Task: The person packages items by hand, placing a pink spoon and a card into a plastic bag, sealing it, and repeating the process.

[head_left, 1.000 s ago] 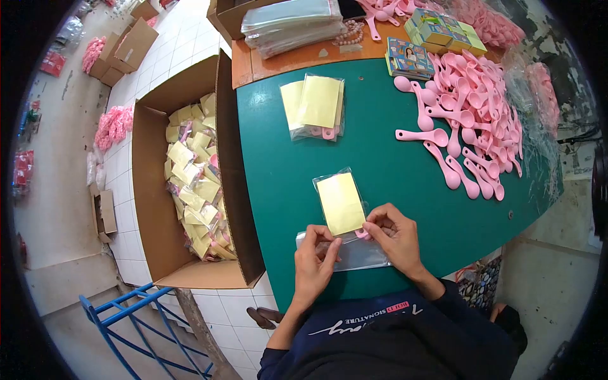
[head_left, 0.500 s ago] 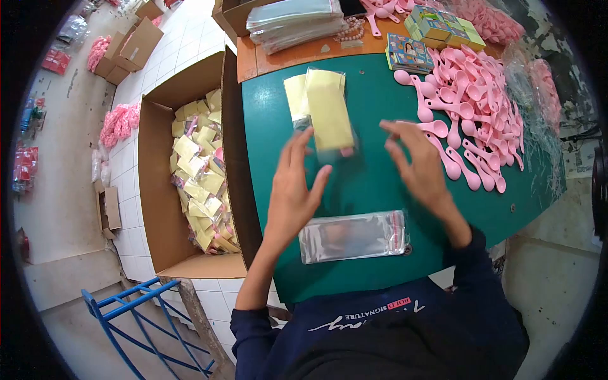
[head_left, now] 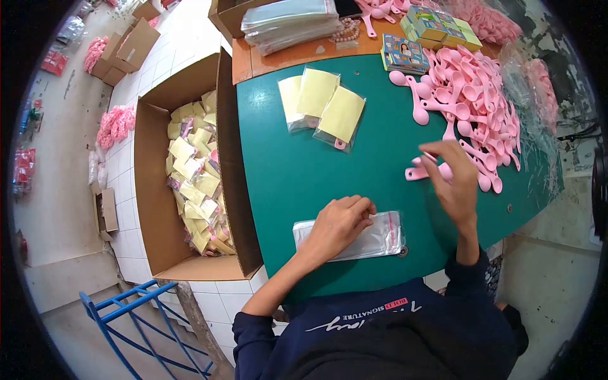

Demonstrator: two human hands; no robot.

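Note:
My left hand [head_left: 342,229] rests over the stack of clear plastic bags [head_left: 387,235] on the green table. Its fingers are bent and pressed together; whatever lies between the tips is hidden. At the near edge of the pink spoon pile [head_left: 475,95], my right hand [head_left: 455,180] is slightly blurred, with its fingers closed around a pink measuring spoon [head_left: 427,159]. Another pink spoon [head_left: 416,173] lies just below the fingers. Farther up the table are three filled packets, each with a pale yellow card; the nearest packet [head_left: 342,119] shows a bit of pink at its lower end.
Left of the table stands a tall cardboard box [head_left: 152,190] holding many filled packets. Small printed booklets [head_left: 404,54] lie beside the spoons. More plastic bags [head_left: 288,22] are stacked at the back. A blue metal frame [head_left: 126,307] stands at lower left.
The packet under my hands now lies angled to the right, beside the other two. My left hand has dropped to the bag stack; my right hand has moved right to the spoons and closed.

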